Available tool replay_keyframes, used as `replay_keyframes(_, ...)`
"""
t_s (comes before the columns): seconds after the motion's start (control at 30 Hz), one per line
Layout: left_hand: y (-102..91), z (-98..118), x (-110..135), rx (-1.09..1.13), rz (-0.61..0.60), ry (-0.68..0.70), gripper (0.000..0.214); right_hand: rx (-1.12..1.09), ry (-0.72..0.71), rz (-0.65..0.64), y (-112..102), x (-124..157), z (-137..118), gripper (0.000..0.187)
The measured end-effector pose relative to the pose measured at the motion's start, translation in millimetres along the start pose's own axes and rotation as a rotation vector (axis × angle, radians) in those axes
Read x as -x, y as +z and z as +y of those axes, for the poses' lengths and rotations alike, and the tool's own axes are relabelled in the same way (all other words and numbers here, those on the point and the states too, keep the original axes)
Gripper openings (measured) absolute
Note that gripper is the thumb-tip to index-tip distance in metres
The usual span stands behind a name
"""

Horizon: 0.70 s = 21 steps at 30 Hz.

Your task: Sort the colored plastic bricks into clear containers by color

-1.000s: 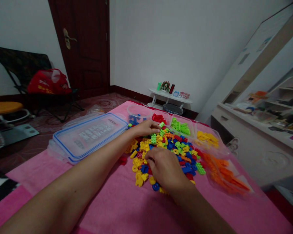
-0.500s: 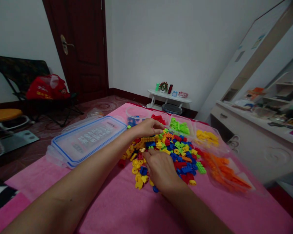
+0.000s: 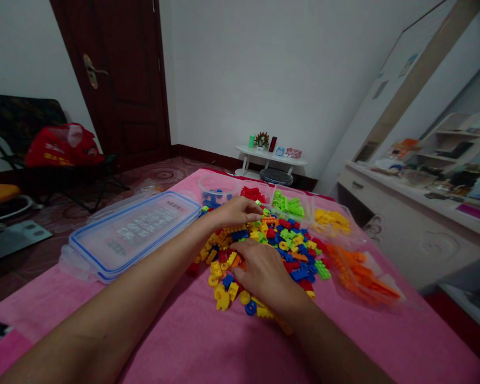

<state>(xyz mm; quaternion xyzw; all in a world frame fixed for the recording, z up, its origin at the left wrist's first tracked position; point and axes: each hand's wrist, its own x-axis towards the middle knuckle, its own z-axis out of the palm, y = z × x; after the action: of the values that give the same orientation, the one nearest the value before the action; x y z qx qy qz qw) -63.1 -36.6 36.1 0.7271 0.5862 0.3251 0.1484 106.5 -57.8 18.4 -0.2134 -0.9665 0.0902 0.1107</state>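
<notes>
Close together, a left hand [image 3: 240, 209] and a right hand [image 3: 260, 266] bend over mixed bricks [image 3: 301, 273] heaped on a pink cloth [image 3: 208, 341]. The right thumb and fingers frame an orange brick [image 3: 237, 260], though whether they grip it cannot be told; the left fingers curl at the far side of the heap, their hold unclear. The bricks look like light, stiff plastic, smooth yet hardly fragile; a pinch across two opposite sides, clear of neighboring pieces, should hold each one best.
</notes>
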Motion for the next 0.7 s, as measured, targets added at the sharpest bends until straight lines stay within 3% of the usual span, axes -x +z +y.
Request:
replay_keyframes(0.07,-0.8,0.8,-0.1,0.005,0.010,0.000,0.033,-0.188,0.023,0.073,-6.1,-1.8,8.3,0.042)
replay_keyframes(0.13,-1.7,1.7,0.1,0.008,0.017,0.007,0.033,-0.404,0.095,0.067,-15.7,-3.9,16.4,0.042)
replay_keyframes(0.23,-2.9,4.4,1.3,0.017,0.021,0.013,0.032,-0.872,0.190,-0.055,-30.5,-5.9,27.9,0.040)
replay_keyframes(0.33,-4.2,8.1,2.9,0.016,0.017,0.031,0.032,-1.462,0.174,-0.165,-38.9,-5.8,38.5,0.039)
replay_keyframes(0.4,-4.8,9.2,3.5,0.011,0.004,0.049,0.032,-1.681,0.149,-0.199,-40.5,-5.2,43.0,0.039)
replay_keyframes(0.43,-4.9,9.0,3.5,0.012,0.001,0.053,0.032,-1.689,0.149,-0.205,-40.7,-4.7,44.0,0.040)
replay_keyframes(0.5,-4.6,7.2,2.9,0.018,0.012,0.050,0.031,-1.504,0.180,-0.215,-40.4,-2.9,43.3,0.043)
replay_keyframes(0.6,-3.8,4.0,2.0,0.032,0.040,0.034,0.031,-0.948,0.181,-0.186,-40.7,1.3,37.4,0.055)
replay_keyframes(0.7,-4.0,4.1,2.0,0.040,0.045,0.022,0.031,-0.443,0.020,0.009,-41.4,4.2,29.3,0.060)
